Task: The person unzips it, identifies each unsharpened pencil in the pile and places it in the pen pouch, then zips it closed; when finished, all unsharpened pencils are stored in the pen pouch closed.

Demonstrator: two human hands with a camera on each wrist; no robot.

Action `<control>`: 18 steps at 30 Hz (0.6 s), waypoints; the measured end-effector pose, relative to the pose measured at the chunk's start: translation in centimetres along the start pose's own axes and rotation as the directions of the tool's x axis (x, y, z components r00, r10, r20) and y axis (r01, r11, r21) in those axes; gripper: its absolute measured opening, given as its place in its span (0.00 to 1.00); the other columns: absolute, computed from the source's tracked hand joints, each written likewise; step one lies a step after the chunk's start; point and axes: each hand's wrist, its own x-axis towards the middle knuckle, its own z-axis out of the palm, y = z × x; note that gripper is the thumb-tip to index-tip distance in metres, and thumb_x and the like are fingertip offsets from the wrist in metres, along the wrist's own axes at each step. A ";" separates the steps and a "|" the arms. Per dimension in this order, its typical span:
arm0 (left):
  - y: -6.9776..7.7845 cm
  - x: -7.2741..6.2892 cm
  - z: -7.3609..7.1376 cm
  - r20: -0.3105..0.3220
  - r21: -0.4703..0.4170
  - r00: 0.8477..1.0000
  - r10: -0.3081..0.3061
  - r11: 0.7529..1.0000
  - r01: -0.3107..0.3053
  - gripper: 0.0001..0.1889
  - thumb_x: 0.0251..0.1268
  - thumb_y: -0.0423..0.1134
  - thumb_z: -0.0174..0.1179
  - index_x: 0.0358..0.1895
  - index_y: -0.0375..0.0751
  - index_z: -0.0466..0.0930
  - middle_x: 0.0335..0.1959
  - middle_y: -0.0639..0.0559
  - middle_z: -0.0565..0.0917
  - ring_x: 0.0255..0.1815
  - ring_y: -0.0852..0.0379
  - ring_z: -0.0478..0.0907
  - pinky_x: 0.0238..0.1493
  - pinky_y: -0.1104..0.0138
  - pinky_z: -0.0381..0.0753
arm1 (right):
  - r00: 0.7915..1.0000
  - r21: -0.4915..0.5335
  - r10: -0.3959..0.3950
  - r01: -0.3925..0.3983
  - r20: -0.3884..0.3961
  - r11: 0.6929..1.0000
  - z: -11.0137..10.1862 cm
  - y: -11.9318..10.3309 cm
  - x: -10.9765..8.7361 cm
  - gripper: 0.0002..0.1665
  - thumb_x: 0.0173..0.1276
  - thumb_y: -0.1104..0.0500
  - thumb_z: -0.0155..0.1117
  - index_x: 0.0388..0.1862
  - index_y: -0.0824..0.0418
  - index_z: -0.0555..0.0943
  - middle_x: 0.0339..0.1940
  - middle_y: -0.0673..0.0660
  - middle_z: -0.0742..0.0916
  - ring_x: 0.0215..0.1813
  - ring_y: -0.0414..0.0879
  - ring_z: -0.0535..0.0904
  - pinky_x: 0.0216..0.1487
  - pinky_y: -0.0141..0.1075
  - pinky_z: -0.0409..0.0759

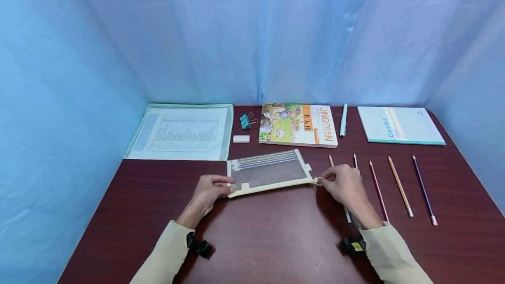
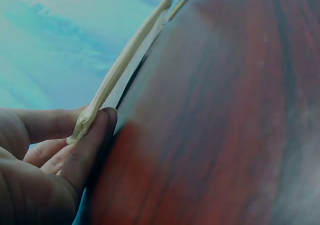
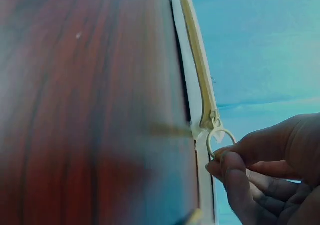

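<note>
A see-through zip pouch [image 1: 272, 172] with cream edging is held tilted over the table, its zipper edge toward me. Several pale lines run along its far side; whether they are print or contents I cannot tell. My left hand [image 1: 211, 192] pinches the pouch's near left corner between thumb and fingers, also seen in the left wrist view. At the other end of the zipper, my right hand [image 1: 345, 183] pinches the cream ring pull [image 3: 220, 135]. In the right wrist view the slider sits at that end of the zipper strip [image 3: 197, 60].
Several pencils [image 1: 400, 186] lie at the right, some partly beneath my right hand. Behind the pouch are a document folder [image 1: 181, 133], a teal binder clip [image 1: 246, 121], a white eraser [image 1: 241, 139], a book [image 1: 297, 125], a pen [image 1: 343, 120] and a notebook [image 1: 400, 125]. Curtains surround the table.
</note>
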 end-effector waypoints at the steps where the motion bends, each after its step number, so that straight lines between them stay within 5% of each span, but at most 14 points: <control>1: 0.0 0.0 0.0 0.001 0.003 1.000 0.001 1.000 -0.001 0.16 0.57 0.24 0.67 0.50 0.23 0.83 0.22 0.55 0.87 0.27 0.63 0.86 0.35 0.71 0.86 | 1.000 0.004 0.004 -0.004 0.006 1.000 -0.3 0.2 -0.1 0.02 0.53 0.65 0.71 0.23 0.60 0.89 0.21 0.56 0.89 0.26 0.52 0.85 0.30 0.46 0.81; 13: 1.1 0.3 0.7 -0.006 0.139 0.996 0.088 0.987 -0.086 0.15 0.54 0.25 0.69 0.48 0.27 0.85 0.29 0.45 0.89 0.27 0.64 0.82 0.31 0.71 0.82 | 0.982 -0.056 0.042 -0.033 0.182 0.998 -0.7 0.2 -2.1 0.02 0.56 0.62 0.72 0.25 0.57 0.86 0.22 0.52 0.88 0.25 0.42 0.80 0.28 0.41 0.78; 15: 1.5 0.1 1.1 -0.033 0.217 0.992 0.123 0.970 -0.113 0.17 0.54 0.27 0.70 0.50 0.31 0.86 0.34 0.42 0.89 0.30 0.62 0.82 0.33 0.70 0.82 | 0.976 -0.061 0.040 -0.027 0.215 0.998 -0.7 0.0 -2.3 0.03 0.56 0.62 0.72 0.25 0.57 0.86 0.22 0.51 0.88 0.26 0.42 0.80 0.27 0.40 0.78; 18: 2.1 -0.4 1.6 -0.051 0.389 0.980 0.191 0.908 -0.157 0.22 0.55 0.32 0.71 0.55 0.37 0.85 0.47 0.39 0.88 0.40 0.54 0.87 0.39 0.64 0.86 | 0.966 -0.056 0.036 -0.023 0.258 0.998 -0.7 -0.1 -2.5 0.04 0.55 0.60 0.74 0.26 0.57 0.85 0.22 0.50 0.87 0.26 0.41 0.80 0.27 0.39 0.78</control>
